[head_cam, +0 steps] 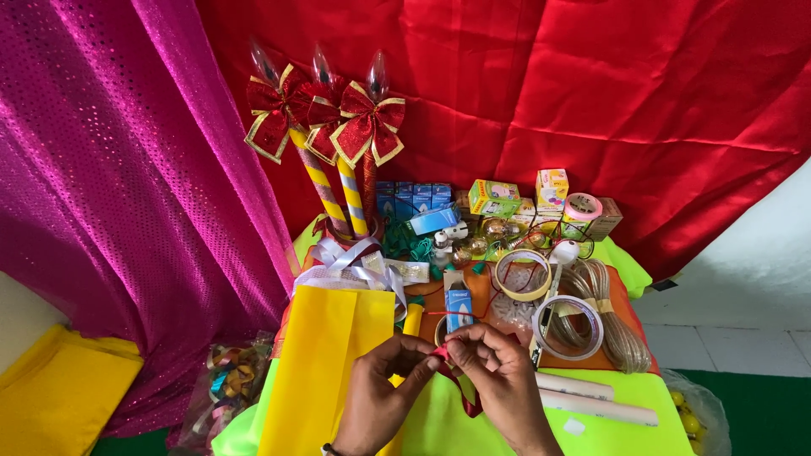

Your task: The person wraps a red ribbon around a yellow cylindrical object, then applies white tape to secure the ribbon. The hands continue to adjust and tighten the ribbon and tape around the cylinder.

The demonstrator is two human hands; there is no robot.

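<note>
The left hand (380, 397) and right hand (498, 371) pinch a thin red ribbon (463, 390) between fingertips; it looks light, limp and slippery, best held near its end, at six o'clock of the tape roll (522, 274)

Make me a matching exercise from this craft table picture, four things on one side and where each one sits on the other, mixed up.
Things:
1. red ribbon
2. yellow sheet
3. candle-shaped lamps with red bows
4. white tubes

Places:
A. standing upright at the back left of the table
B. lying at the front right, on the green cloth
C. pinched between the left hand and the right hand
D. lying just left of the hands

Pairs: 1-C, 2-D, 3-A, 4-B
</note>
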